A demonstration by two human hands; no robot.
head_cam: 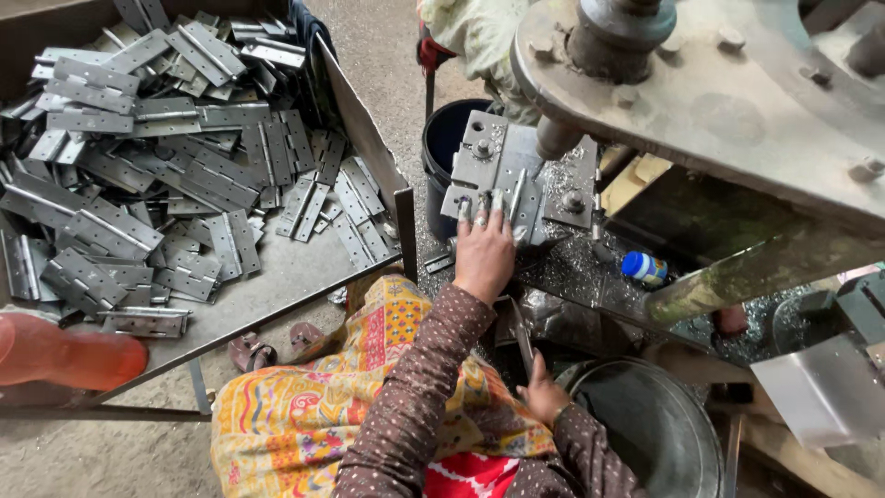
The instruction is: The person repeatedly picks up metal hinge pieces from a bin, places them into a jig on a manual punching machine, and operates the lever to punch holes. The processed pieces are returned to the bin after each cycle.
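Observation:
My left hand [483, 254] reaches forward onto the steel fixture [498, 152] on the press table, under the drill spindle [556, 138]. Its fingertips press flat on a grey hinge [516, 198] lying in the fixture. My right hand [542, 394] is low by my lap, next to the rim of a round metal basin [664, 415]. It is closed around the lower end of a thin dark metal piece [522, 334] that stands upright. Both arms wear brown dotted sleeves.
A big sheet-metal tray [304, 277] at the left holds several loose grey hinges [157, 166]. A black bucket [442, 138] stands behind the fixture. Metal shavings [572, 267] and a blue-capped bottle [643, 267] lie on the press table. Another person's pale cloth [475, 37] shows at the top.

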